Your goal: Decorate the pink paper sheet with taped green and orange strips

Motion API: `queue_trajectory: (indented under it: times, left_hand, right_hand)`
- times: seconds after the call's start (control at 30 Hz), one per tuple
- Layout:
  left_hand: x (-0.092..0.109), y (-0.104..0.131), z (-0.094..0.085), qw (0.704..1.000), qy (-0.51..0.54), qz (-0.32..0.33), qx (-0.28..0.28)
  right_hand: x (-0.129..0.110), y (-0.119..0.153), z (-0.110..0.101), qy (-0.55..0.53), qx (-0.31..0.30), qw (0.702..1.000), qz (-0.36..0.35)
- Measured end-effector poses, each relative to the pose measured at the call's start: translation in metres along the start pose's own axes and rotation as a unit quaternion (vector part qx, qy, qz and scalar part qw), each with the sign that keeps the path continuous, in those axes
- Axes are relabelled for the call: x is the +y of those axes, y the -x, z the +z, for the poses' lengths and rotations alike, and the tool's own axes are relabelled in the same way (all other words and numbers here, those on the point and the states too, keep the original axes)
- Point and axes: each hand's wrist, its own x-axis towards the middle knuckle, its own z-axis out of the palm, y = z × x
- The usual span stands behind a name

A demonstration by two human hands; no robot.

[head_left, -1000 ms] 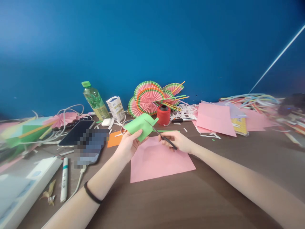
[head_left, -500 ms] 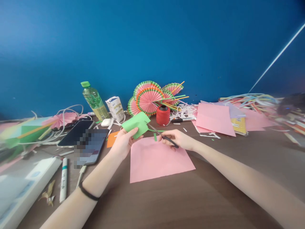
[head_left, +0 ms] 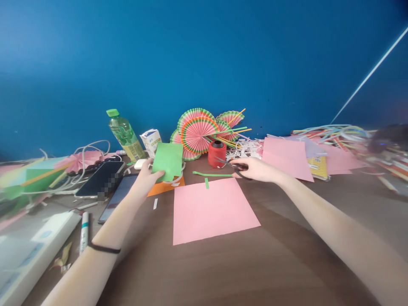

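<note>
My left hand (head_left: 148,177) pinches a green sheet of paper (head_left: 168,160) by its lower left edge, above an orange sheet (head_left: 172,185). In my right hand (head_left: 250,168) is a pair of scissors (head_left: 228,162), its blades pointing left and slightly apart in front of a red spool (head_left: 217,154). A pink sheet (head_left: 213,212) lies flat between my arms. On its far edge rests a short green scrap (head_left: 207,183), and a long thin green strip (head_left: 212,174) lies just beyond it, reaching toward my right hand.
Behind stand pleated paper fans (head_left: 199,131), a green drink bottle (head_left: 126,135) and a carton (head_left: 151,141). Phones (head_left: 101,178), a marker (head_left: 84,231) and a power strip (head_left: 47,240) lie left. More pink paper (head_left: 287,157) and white shreds (head_left: 247,149) are at right.
My left hand has carried the green paper left and back, away from the scissors. My right hand has moved right and back with the scissors. A long green strip now lies on the table.
</note>
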Motion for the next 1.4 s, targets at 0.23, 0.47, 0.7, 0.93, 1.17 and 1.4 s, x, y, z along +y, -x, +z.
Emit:
queue_trajectory:
  times: [0.23, 0.47, 0.7, 0.93, 1.17, 1.4]
  left_hand:
    - [0.001, 0.007, 0.003, 0.907, -0.348, 0.201, 0.129]
    - [-0.009, 0.059, 0.049, 0.796, -0.427, 0.337, -0.264]
    - [-0.007, 0.102, 0.064, 0.721, -0.494, 0.303, -0.379]
    - [0.001, 0.116, 0.063, 0.690, -0.499, 0.311, -0.422]
    - [-0.001, 0.113, 0.061, 0.683, -0.546, 0.285, -0.392]
    - [-0.002, 0.106, 0.056, 0.653, -0.619, 0.309, -0.309]
  right_hand:
    - [0.011, 0.004, -0.019, 0.129, -0.061, 0.988, 0.054]
    - [0.012, 0.007, -0.024, 0.181, -0.128, 0.969, 0.105]
    - [0.015, 0.008, -0.027, 0.263, -0.141, 0.943, 0.148]
    - [0.012, 0.010, -0.023, 0.281, -0.094, 0.947, 0.127]
    - [-0.026, 0.013, 0.022, 0.074, -0.104, 0.992, -0.015]
    - [-0.027, 0.013, 0.048, 0.089, -0.083, 0.992, -0.021]
